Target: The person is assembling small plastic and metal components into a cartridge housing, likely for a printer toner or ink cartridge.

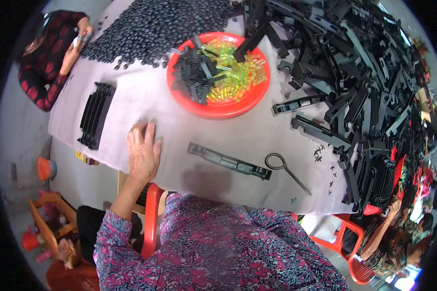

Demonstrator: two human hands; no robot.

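Observation:
My left hand (143, 150) rests palm down on the pale cloth, near the table's front edge, with nothing in it. Its fingers are slightly bent, and the thumb stands a little apart. To its right lies a long, slightly curved black plastic part (229, 161). Beyond that part's right end is a dark metal rod with a ring at one end (287, 172). A row of joined black parts (96, 115) lies on the cloth to the left of the hand. My right hand is out of sight.
A red bowl (218, 114) holds small black pieces and yellow-green translucent ones. Behind it spreads a heap of small dark round pieces (155, 26). Long black plastic parts (320, 63) pile up at right. One person (48, 60) sits far left, another (388, 242) at right.

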